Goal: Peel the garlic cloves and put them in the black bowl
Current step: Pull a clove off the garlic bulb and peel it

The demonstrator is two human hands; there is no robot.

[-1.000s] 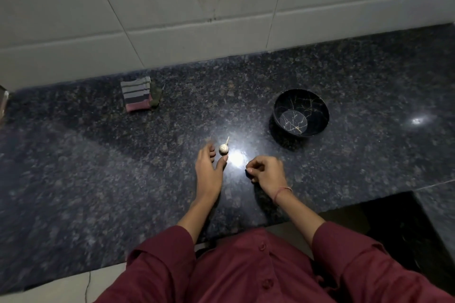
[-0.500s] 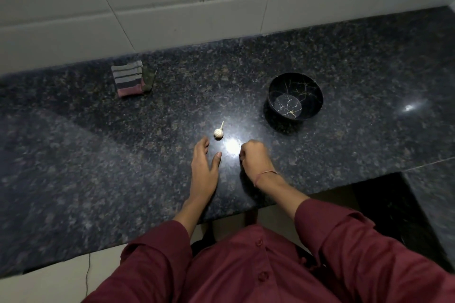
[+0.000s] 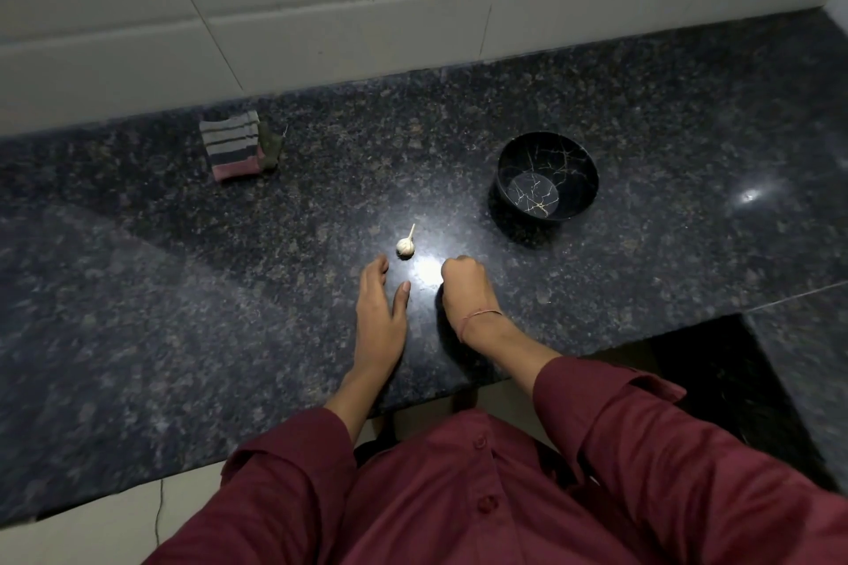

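A small white garlic bulb with a dry stem lies on the dark granite counter. My left hand rests flat on the counter just below and left of the bulb, fingers straight, not touching it. My right hand rests to the right of the bulb with its fingers curled under; nothing shows in it. The black bowl with gold crack lines stands to the upper right of the hands, and nothing lies in it.
A folded striped cloth lies at the back left near the white tiled wall. The counter's front edge runs just under my wrists, with a dark cut-out at the lower right.
My left hand has drawn back from the garlic bulb, which it touched a second ago. The right hand stays curled. The view has shifted a little.
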